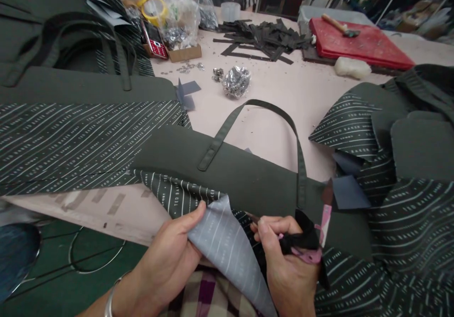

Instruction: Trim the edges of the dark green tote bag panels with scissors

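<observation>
My left hand grips the folded edge of a dark printed fabric panel, thumb on top, its paler underside turned up. The panel hangs from a plain dark green bag piece with a looped strap handle stitched on. My right hand is closed around a pink-handled tool, partly wrapped in black material. A pink and white shaft with a brown tip sticks up beside that hand. Its fingertips pinch close to the seam below the bag piece; what lies between them is hard to make out.
Printed bag pieces lie at left and right. Across the table are a foil-like bowl of small metal parts, dark strips, a red board with a hammer, yellow tape and a red phone.
</observation>
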Motion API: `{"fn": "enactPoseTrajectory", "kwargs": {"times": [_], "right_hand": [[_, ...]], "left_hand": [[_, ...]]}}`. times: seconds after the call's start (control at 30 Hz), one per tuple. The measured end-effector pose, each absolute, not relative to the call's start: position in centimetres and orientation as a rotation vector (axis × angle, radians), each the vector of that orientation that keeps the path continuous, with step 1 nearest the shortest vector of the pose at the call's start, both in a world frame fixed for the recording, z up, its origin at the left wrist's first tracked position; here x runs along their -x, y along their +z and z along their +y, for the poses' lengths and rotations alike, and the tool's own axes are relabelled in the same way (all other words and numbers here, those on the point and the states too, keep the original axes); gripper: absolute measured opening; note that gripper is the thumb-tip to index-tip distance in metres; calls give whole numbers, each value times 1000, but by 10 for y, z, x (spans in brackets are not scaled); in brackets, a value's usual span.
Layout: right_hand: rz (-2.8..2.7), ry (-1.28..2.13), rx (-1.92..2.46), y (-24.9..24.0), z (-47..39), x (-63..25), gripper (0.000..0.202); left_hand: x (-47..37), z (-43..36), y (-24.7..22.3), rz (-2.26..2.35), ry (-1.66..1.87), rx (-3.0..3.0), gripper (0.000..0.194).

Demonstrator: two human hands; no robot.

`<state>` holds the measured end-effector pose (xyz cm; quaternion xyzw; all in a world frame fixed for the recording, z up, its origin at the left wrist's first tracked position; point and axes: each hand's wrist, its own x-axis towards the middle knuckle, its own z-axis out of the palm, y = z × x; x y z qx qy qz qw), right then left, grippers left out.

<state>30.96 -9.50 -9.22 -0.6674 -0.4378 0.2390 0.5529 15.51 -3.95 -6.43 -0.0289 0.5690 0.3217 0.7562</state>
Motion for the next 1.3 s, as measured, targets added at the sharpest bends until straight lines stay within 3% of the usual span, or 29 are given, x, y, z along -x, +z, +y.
{"fn": "enactPoseTrajectory", "kwargs": {"times": [0.37, 0.87, 1.03, 1.3], "right_hand": [[-1021, 517, 1559, -89, -89, -300, 25], [-1122, 423, 1538, -95, -92, -298, 21], [-1082, 431, 1528, -95, -91, -298, 20], [-980, 497, 1521, -91, -95, -302, 24]], "left_hand": [[-153, -43, -65, 1210, 688, 43, 31], [-169, -40, -55, 1302, 791, -87, 12], [-175, -30, -55, 1427, 717, -23, 23], [-167, -38, -58, 1318, 714, -10, 23]]}}
